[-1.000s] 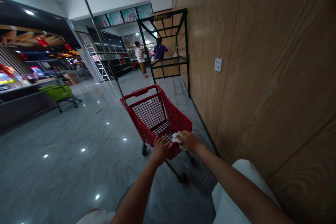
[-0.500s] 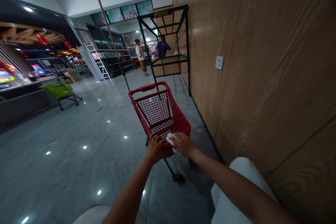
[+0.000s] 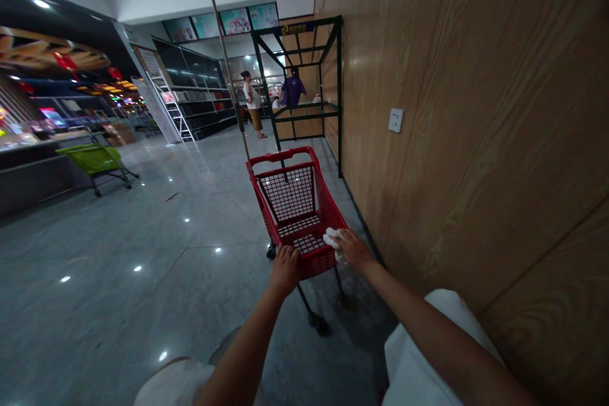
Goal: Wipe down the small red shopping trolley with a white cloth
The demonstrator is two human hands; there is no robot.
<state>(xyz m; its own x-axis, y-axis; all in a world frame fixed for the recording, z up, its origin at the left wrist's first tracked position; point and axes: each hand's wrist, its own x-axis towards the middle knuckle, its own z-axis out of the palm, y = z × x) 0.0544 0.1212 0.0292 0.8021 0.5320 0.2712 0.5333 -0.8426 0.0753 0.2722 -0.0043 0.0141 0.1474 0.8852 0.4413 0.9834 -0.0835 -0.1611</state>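
Note:
A red plastic shopping cart [image 3: 320, 264] with a grid basket stands on the floor right in front of me. My left hand [image 3: 285, 269] has its fingers curled over the left corner of the near rim. At the right corner of that rim, my right hand [image 3: 356, 250] holds a crumpled white cloth [image 3: 333, 238] against the red plastic. A thin metal pole [image 3: 232, 82] rises from the cart's far left side, by the handle.
Along the right runs a wood-panelled wall [image 3: 457, 139] with a socket [image 3: 396, 120]. Beyond the cart stands a dark metal frame [image 3: 340, 95], with two people [image 3: 254, 104] further back. A green cart [image 3: 98, 160] stands at the left near a counter. A ladder [image 3: 174, 108] leans by shelves.
My right hand has slid the cloth rightward along the near rim to the right corner. My left hand stays on the left corner. The view has shifted slightly.

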